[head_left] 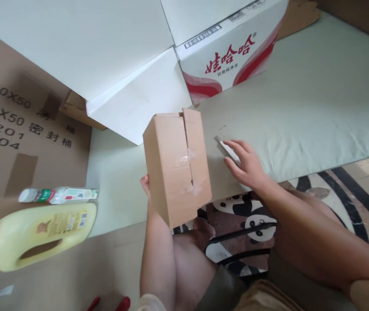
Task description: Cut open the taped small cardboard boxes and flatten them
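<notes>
Brown cardboard box [174, 172]: tilting over near edge of pale-green cloth-covered table [304, 116].
L hand [145, 185]: gripping box's left side (most fingers hidden).
R hand [245, 168]: spreading fingers around slim white flat item [230, 152] nr same edge; contact unclear.
Seam [185, 136]: prob. partway sealed; clear tape [184, 159] is bridging it, upper end's gaping.

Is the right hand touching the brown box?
Apart. The head view shows pale green cloth in the gap between the right hand and the brown box.
</notes>
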The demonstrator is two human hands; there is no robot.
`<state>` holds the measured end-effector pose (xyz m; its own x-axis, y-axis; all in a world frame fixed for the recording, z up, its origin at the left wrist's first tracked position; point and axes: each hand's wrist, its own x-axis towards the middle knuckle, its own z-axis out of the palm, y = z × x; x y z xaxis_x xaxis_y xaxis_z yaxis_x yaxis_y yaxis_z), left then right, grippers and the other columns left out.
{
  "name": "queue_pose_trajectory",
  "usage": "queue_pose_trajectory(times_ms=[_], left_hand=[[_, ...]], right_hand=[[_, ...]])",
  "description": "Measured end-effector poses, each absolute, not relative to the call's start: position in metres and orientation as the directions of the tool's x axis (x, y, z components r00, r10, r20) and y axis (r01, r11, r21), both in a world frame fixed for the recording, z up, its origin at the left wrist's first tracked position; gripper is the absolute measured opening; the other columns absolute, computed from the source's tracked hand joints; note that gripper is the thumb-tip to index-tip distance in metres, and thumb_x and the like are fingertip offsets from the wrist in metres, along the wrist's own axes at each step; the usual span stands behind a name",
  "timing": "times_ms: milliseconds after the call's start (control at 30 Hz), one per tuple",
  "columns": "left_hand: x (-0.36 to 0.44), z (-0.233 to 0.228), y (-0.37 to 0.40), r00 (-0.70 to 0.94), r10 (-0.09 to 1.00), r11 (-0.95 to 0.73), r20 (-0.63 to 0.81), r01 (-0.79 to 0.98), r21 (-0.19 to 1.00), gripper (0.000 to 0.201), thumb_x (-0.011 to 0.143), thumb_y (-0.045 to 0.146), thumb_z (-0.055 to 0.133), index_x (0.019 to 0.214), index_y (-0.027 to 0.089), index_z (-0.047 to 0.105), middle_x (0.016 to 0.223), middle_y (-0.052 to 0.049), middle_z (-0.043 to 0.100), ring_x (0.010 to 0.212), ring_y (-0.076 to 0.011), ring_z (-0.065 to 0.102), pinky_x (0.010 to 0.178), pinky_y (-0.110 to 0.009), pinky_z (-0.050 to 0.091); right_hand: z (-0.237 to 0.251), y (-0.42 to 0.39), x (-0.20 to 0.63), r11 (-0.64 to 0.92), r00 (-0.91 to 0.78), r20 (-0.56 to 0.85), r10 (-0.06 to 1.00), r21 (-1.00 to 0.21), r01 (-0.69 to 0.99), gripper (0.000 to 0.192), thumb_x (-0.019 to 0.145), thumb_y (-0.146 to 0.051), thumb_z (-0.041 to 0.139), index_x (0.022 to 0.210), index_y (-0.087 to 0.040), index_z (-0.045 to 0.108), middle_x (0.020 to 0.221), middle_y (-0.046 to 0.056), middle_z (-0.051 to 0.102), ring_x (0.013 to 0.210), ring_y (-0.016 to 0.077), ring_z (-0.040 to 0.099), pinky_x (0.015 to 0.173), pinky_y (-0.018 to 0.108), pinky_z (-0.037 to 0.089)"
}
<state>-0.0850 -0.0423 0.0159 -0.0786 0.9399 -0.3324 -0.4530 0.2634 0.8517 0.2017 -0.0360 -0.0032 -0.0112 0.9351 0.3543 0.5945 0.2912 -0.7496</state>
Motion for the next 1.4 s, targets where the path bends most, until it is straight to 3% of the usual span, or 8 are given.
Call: queue_pose_trajectory(times_ms=[267,500,767,867,967,1100,1233,1400], left_hand=[[-0.083,0.009,-0.048,0.125,0.874,0.47,-0.47,-0.468,0.748,0.059,0.076,0.069,0.062,0.11,0.022,0.071,0.103,-0.01,0.076,0.097,-0.0326,0.072,0.079,-0.042,0.059],[-0.072,0.005,-0.047,0.153,0.878,0.468,-0.454,-0.474,0.746,0.066,0.077,0.07,0.059,0.115,0.018,0.069,0.108,-0.012,0.075,0.102,-0.0338,0.069,0.084,-0.044,0.056],[-0.075,0.001,-0.043,0.166,0.886,0.456,-0.434,-0.492,0.742,0.064,0.076,0.069,0.059,0.113,0.017,0.069,0.107,-0.011,0.076,0.104,-0.0339,0.068,0.092,-0.046,0.055],[-0.076,0.0,-0.043,0.165,0.865,0.493,-0.474,-0.456,0.741,0.065,0.075,0.07,0.06,0.113,0.019,0.07,0.109,-0.01,0.076,0.102,-0.0335,0.069,0.088,-0.046,0.056],[-0.077,0.0,-0.041,0.106,0.875,0.474,-0.472,-0.382,0.793,0.06,0.071,0.069,0.064,0.105,0.02,0.071,0.105,-0.01,0.076,0.097,-0.0329,0.07,0.083,-0.045,0.057],[-0.075,0.002,-0.032,-0.017,0.978,0.195,-0.208,-0.287,0.938,0.052,0.064,0.058,0.081,0.102,0.023,0.07,0.102,-0.007,0.075,0.096,-0.0282,0.07,0.082,-0.038,0.056],[-0.076,0.004,-0.022,-0.166,0.986,-0.03,-0.009,-0.233,0.972,0.057,0.054,0.05,0.094,0.098,0.024,0.067,0.096,-0.002,0.074,0.086,-0.0205,0.071,0.08,-0.031,0.054],[-0.09,0.004,-0.018,-0.296,0.942,0.099,-0.16,-0.209,0.973,0.057,0.054,0.054,0.095,0.092,0.021,0.068,0.091,-0.003,0.077,0.078,-0.0184,0.072,0.075,-0.028,0.055]], right_hand=[[-0.001,-0.04,0.178,0.183,-0.11,0.183,0.977,-0.983,-0.004,0.08,0.095,-0.064,0.049,0.162,-0.038,0.014,0.17,0.008,0.024,0.148,0.0304,0.04,0.113,0.049,0.046],[0.008,-0.039,0.169,0.027,-0.204,0.066,0.977,-0.982,-0.187,0.099,0.091,-0.075,0.044,0.162,-0.038,-0.014,0.17,0.007,0.026,0.145,0.0289,0.045,0.114,0.05,0.047],[0.003,-0.036,0.168,0.037,-0.176,0.077,0.981,-0.976,-0.217,0.1,0.09,-0.07,0.053,0.164,-0.031,-0.002,0.168,0.012,0.029,0.146,0.0298,0.045,0.115,0.048,0.047],[0.002,-0.034,0.17,0.076,-0.127,0.093,0.987,-0.987,-0.139,0.09,0.093,-0.068,0.051,0.164,-0.031,0.011,0.169,0.01,0.025,0.151,0.0305,0.037,0.117,0.049,0.045],[-0.001,-0.032,0.173,0.116,-0.087,0.128,0.988,-0.985,-0.126,0.073,0.096,-0.063,0.05,0.159,-0.034,0.028,0.165,0.007,0.035,0.142,0.0294,0.047,0.117,0.051,0.045],[-0.008,-0.028,0.18,0.162,-0.033,0.166,0.986,-0.982,-0.1,0.061,0.097,-0.061,0.049,0.152,-0.036,0.041,0.154,0.007,0.048,0.121,0.0257,0.061,0.103,0.047,0.056],[-0.014,-0.025,0.189,0.249,0.087,0.265,0.96,-0.955,0.158,0.052,0.099,-0.059,0.046,0.142,-0.032,0.058,0.14,0.011,0.057,0.125,0.0279,0.058,0.107,0.051,0.053],[-0.013,-0.026,0.19,0.398,-0.083,0.391,0.917,-0.874,0.28,0.049,0.1,-0.054,0.046,0.14,-0.029,0.062,0.152,0.011,0.05,0.143,0.0302,0.047,0.121,0.055,0.038]])
